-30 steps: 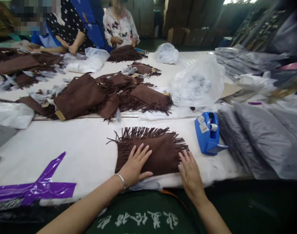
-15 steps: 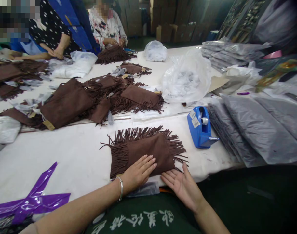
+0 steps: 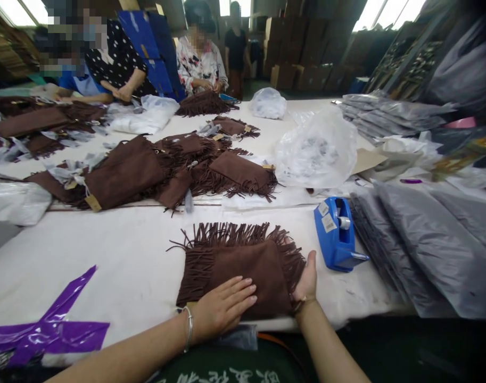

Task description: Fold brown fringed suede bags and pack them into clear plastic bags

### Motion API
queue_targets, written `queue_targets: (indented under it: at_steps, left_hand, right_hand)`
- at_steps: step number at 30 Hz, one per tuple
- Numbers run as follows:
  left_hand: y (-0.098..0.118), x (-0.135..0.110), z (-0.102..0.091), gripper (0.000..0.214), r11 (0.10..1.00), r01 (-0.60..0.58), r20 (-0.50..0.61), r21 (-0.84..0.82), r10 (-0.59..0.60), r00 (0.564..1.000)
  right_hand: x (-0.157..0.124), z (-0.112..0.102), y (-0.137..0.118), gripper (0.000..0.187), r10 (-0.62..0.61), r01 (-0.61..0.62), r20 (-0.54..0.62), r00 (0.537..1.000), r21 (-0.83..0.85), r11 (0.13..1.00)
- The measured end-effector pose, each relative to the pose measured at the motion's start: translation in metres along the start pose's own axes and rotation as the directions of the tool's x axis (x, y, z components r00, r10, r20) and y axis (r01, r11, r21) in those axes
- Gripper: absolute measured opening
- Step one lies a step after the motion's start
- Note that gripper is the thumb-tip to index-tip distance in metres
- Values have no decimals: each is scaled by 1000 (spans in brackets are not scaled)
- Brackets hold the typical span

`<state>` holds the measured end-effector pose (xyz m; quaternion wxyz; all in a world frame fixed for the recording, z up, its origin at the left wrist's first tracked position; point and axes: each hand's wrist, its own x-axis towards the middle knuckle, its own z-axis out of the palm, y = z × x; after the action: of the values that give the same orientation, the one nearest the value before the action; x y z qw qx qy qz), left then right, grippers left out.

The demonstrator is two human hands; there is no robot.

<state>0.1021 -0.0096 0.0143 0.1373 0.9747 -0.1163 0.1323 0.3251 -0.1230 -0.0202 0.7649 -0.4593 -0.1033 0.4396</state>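
A brown suede fringed bag lies flat on the white table right in front of me. My left hand, with a silver bracelet at the wrist, rests flat on the bag's near edge, fingers stretched out. My right hand is at the bag's right side, palm up, with its fingers slid under the fringe and mostly hidden; only the thumb shows.
A blue tape dispenser stands right of the bag. Grey plastic bags are stacked at the right. More brown fringed bags and clear plastic bags lie beyond. Purple tape sits at the near left. Other people work at the far side.
My right hand turned palm up and slid under the bag's right fringe. My left hand drew back from the bag's middle to its near edge.
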Motion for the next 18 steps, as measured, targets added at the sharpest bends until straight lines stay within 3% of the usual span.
queue_targets:
  at_steps: [2, 4, 6, 8, 11, 12, 13, 14, 16, 18]
  left_hand:
    - [1, 1, 0, 53, 999, 11, 16, -33, -10, 1000]
    - [2, 1, 2, 52, 996, 27, 32, -90, -24, 999]
    - [2, 0, 5, 50, 987, 38, 49, -159, -31, 998]
    - [1, -1, 9, 47, 973, 63, 71, -224, -48, 996]
    - [0, -1, 14, 47, 948, 106, 97, -301, -81, 992]
    - [0, 0, 13, 46, 937, 116, 101, -328, -87, 991]
    - [2, 1, 10, 46, 925, 121, 99, -361, -90, 991]
    - [5, 3, 5, 44, 907, 127, 89, -401, -99, 991]
    - [13, 6, -13, 40, 842, 139, 73, -522, -118, 990]
    - [18, 4, -38, 35, 708, 172, 81, -685, -161, 984]
  right_hand:
    - [0, 3, -7, 79, -94, 97, 32, 995, -117, 988]
    - [-2, 8, -10, 70, -209, 244, 130, 969, -386, 890]
    - [-4, 14, -7, 61, -229, 370, 296, 927, -632, 681]
    - [-5, 21, 2, 56, -146, 474, 456, 878, -785, 398]
    - [-6, 33, 15, 56, -16, 570, 570, 821, -821, -17]
    - [-8, 37, 16, 55, 17, 587, 588, 809, -806, -76]
    - [-11, 40, 16, 54, 47, 599, 597, 801, -800, -41]
    - [-16, 42, 12, 52, 86, 598, 601, 795, -799, 65]
    - [-27, 41, 0, 48, 150, 499, 590, 793, -771, 396]
    - [-35, 27, -17, 50, 135, 275, 506, 852, -651, 708]
